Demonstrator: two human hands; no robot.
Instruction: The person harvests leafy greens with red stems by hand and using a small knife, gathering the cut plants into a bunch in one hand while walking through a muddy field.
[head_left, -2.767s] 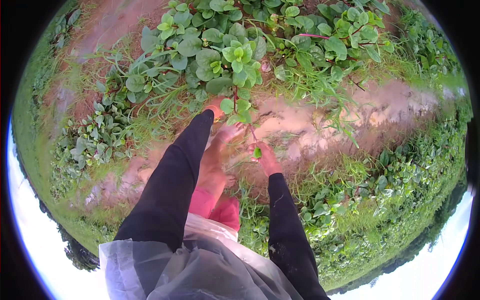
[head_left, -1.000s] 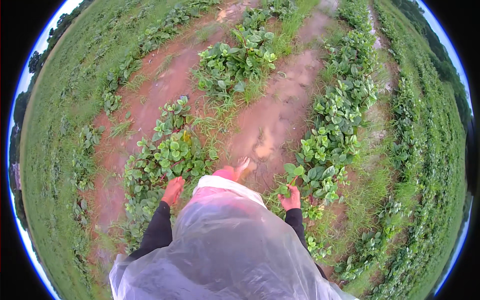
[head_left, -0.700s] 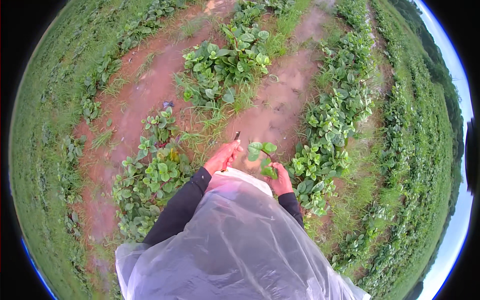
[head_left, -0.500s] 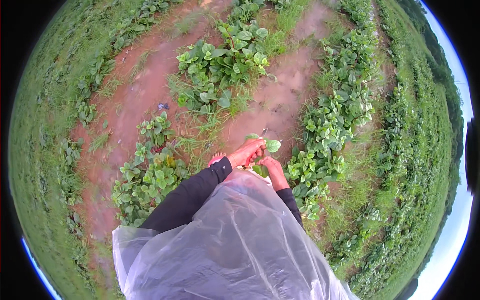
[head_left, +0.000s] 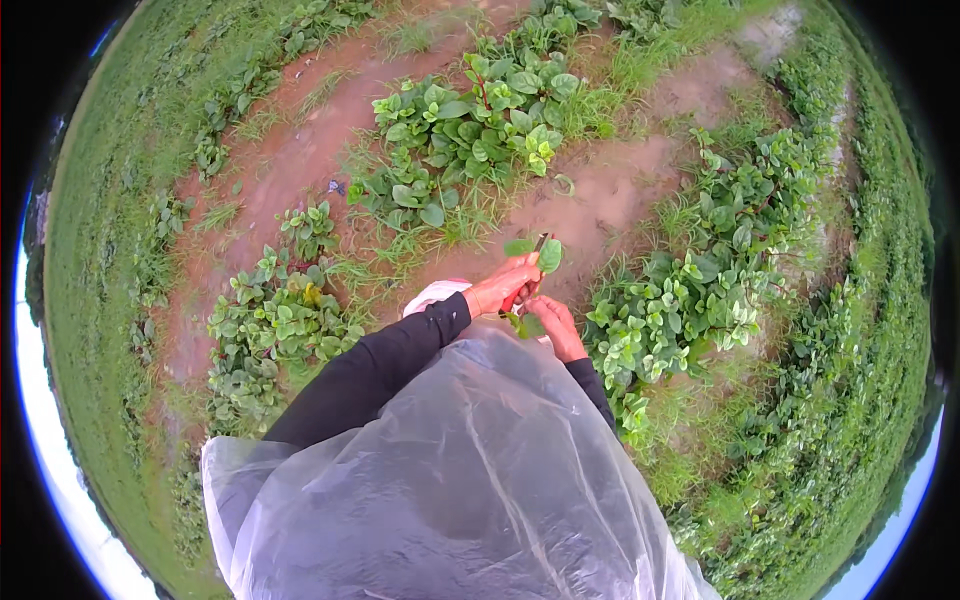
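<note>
Hands on a sprig over wet soil.
Left hand (head_left: 503,291) pinching leafy sprig (head_left: 538,257); right hand (head_left: 556,326) curled at its stem, at 5 o'clock.
</note>
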